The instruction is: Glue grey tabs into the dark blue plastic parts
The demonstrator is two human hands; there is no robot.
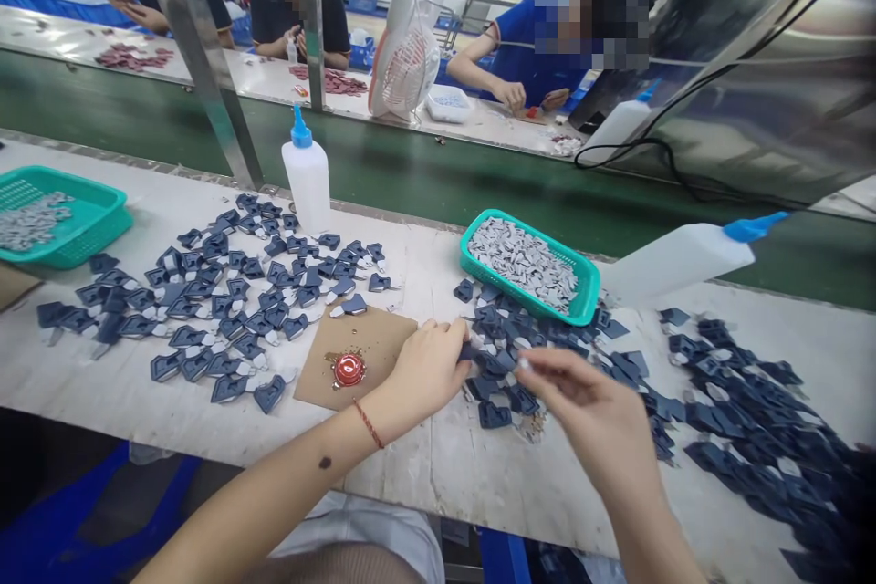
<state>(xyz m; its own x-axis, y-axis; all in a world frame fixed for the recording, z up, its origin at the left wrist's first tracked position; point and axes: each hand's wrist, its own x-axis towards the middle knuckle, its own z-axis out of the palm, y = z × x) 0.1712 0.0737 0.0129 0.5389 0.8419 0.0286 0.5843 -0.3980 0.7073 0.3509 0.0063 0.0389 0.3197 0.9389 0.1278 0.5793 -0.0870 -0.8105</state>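
My left hand (pixel 430 367) is closed around a dark blue plastic piece (pixel 468 352), mostly hidden by the fingers. Off to its right, my right hand (pixel 594 406) pinches a small whitish piece (pixel 524 363) between thumb and fingertips. The two hands are a short way apart above a pile of dark blue pieces (pixel 494 415). Under my left wrist lies a brown cardboard sheet (pixel 318 356) bearing a round red cap-like thing (pixel 349 370) ringed by wet, brownish drops. Behind the pile, a green basket (pixel 589 297) holds many small grey parts (pixel 524 260).
More dark blue pieces, many with pale tips, spread at left (pixel 225 301) and right (pixel 739 411). One white squeeze bottle (pixel 307 182) stands upright; another (pixel 684 265) leans at right. A second green basket (pixel 88 224) is far left. Co-workers sit across the green conveyor (pixel 383 173).
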